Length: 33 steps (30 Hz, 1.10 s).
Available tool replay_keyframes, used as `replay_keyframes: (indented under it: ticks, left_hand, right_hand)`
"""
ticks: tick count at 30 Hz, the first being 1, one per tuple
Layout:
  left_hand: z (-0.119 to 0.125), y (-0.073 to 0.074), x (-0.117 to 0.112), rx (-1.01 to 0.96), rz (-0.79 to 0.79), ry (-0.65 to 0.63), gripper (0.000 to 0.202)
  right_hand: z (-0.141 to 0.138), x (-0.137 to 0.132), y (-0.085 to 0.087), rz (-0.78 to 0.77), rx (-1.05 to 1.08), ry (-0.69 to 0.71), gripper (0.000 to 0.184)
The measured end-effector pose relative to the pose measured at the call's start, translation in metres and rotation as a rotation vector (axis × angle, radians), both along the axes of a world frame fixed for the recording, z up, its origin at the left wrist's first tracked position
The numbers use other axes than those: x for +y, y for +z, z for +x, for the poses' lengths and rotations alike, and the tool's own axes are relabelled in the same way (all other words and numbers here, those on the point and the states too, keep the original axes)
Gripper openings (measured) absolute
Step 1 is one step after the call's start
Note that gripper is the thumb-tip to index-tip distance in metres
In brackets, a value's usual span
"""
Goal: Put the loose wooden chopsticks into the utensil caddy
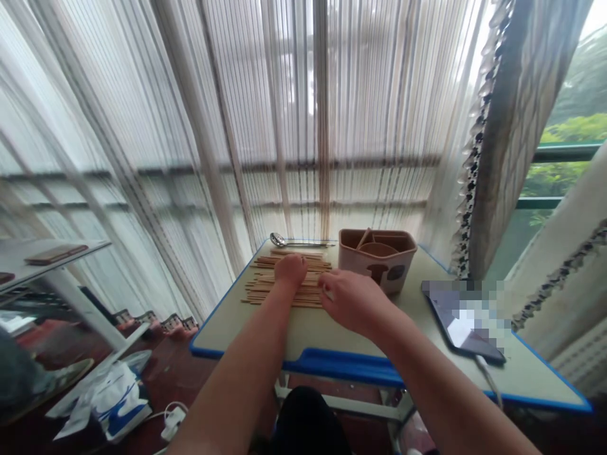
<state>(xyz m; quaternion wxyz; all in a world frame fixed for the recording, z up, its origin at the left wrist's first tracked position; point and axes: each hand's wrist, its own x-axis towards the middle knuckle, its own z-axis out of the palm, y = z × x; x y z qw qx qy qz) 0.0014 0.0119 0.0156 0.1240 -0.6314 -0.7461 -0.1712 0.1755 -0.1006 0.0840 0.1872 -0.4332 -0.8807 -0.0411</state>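
Observation:
Many wooden chopsticks point(265, 295) lie side by side in loose rows on the small table. My left hand point(291, 270) is closed over the middle of the rows, and its fingertips are hidden beneath it. At the right ends of the chopsticks, my right hand point(351, 296) has its thumb and fingers pinched together on them. Just behind that hand stands a brown and white utensil holder point(378, 256) with compartments; a thin stick-like piece leans inside it. A metal slotted spoon point(279, 240) lies along the far edge, beyond the chopsticks.
The pale table point(227, 325) has a blue rim and a blue front ledge. A tablet point(462, 322) with a white cable lies at its right side. Sheer curtains point(284, 126) hang close behind. A white desk point(52, 256) and plastic bag point(116, 401) are to the left.

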Motion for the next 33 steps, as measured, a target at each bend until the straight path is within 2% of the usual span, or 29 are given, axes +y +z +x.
replay_keyframes:
  ticks: [2, 4, 6, 9, 15, 20, 23, 26, 29, 33]
  left_hand:
    - [0.000, 0.000, 0.000, -0.003, -0.005, -0.004, 0.041]
    - [0.000, -0.001, 0.000, -0.001, -0.019, -0.022, 0.040]
    - [0.000, -0.002, -0.001, 0.001, -0.027, -0.032, 0.041]
    - [0.001, -0.001, -0.004, -0.010, -0.027, -0.018, 0.041]
    - [0.002, -0.001, -0.009, -0.034, -0.028, 0.007, 0.041]
    - [0.003, -0.003, -0.008, -0.053, -0.041, -0.003, 0.042]
    - [0.003, -0.003, -0.007, -0.064, -0.047, -0.010, 0.043]
    - [0.003, -0.003, -0.007, -0.052, -0.047, -0.012, 0.043]
    - [0.003, -0.005, -0.006, -0.048, -0.051, -0.031, 0.041]
    - [0.004, -0.007, -0.003, -0.024, -0.046, -0.055, 0.041]
  right_hand:
    - [0.000, 0.019, -0.037, -0.002, 0.006, 0.026, 0.024]
    - [0.006, 0.038, -0.066, -0.013, 0.071, 0.058, 0.027]
    - [0.012, 0.052, -0.083, -0.053, 0.144, 0.108, 0.028]
    - [0.013, 0.063, -0.094, -0.095, 0.215, 0.146, 0.028]
    - [0.009, 0.063, -0.100, -0.142, 0.315, 0.138, 0.024]
    - [0.012, 0.061, -0.099, -0.180, 0.195, 0.236, 0.014]
    - [0.019, 0.063, -0.093, -0.215, 0.125, 0.160, 0.015]
    - [0.028, 0.062, -0.085, -0.273, 0.107, 0.024, 0.016]
    - [0.036, 0.061, -0.077, -0.333, 0.258, -0.089, 0.017]
    - [0.042, 0.062, -0.070, -0.324, 0.614, -0.106, 0.017]
